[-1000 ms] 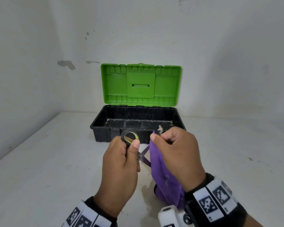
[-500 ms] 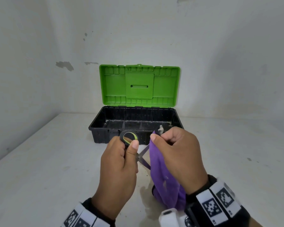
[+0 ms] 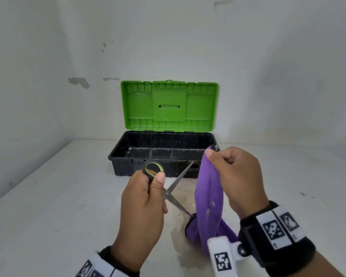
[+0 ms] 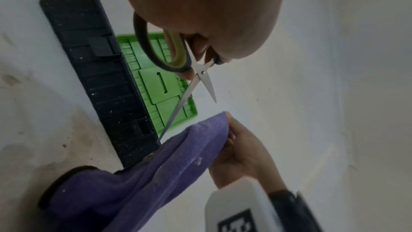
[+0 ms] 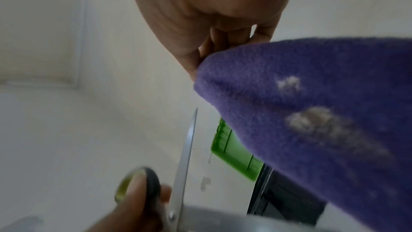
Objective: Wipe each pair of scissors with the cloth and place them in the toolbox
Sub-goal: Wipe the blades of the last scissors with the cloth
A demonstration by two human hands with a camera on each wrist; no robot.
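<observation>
White plaster walls, chipped in spots, frame a pale bench point(image 3: 48, 206) where a person cleans a pair of scissors point(image 3: 175, 186) in front of a toolbox point(image 3: 164, 154) standing open near the far wall, its green lid point(image 3: 169, 106) upright and its black tray showing nothing inside from the head view. The left hand point(image 3: 142, 208) grips the scissors by their black-and-yellow handle loops, blades spread apart in a V over the bench, one pointing toward the toolbox, the other down toward the cloth's lower folds. The right hand point(image 3: 236, 176) pinches the top of a purple cloth point(image 3: 208, 202) just right of the blades, the rest trailing down onto the bench. The cloth appears just clear of the upper blade. The wipe looks to be mid-course; doing it well likely means folding the cloth over the flat of each blade and drawing from pivot to tip, fingers behind the fabric and off the edge. No other scissors are in view.
</observation>
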